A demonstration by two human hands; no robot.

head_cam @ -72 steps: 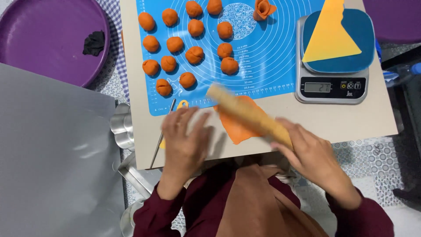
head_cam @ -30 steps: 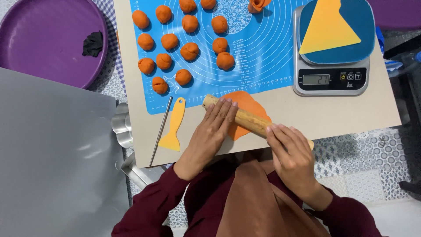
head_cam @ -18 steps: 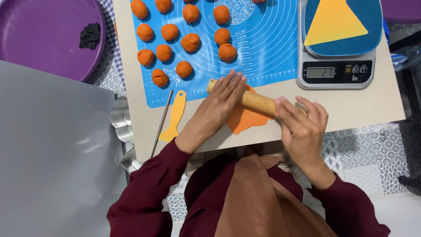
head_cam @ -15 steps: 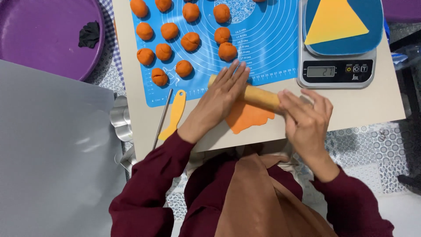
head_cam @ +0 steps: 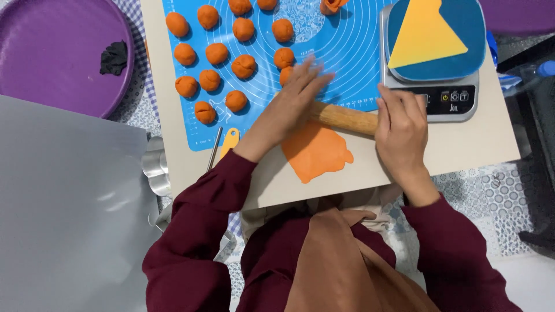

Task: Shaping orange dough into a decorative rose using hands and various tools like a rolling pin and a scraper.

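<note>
A wooden rolling pin (head_cam: 342, 118) lies across the far edge of a flat orange dough sheet (head_cam: 317, 152) on the beige table (head_cam: 480, 144). My left hand (head_cam: 287, 107) presses flat on the pin's left end, fingers stretched over the blue silicone mat (head_cam: 341, 52). My right hand (head_cam: 402, 125) presses down on the pin's right end, just in front of the kitchen scale (head_cam: 433, 55). Several orange dough balls (head_cam: 217, 54) sit in rows on the mat to the left.
A blue plate with a yellow triangular scraper (head_cam: 425, 34) rests on the scale. An orange-handled tool (head_cam: 229, 140) lies by my left wrist. A purple tray (head_cam: 52, 52) holding a black lump is at far left, a grey sheet (head_cam: 63, 202) below it, and metal cutters (head_cam: 155, 167) at the table's edge.
Both hands have pushed the rolling pin away from me over the dough, from its near part to its far edge. The dough sheet now shows flat in front of the pin.
</note>
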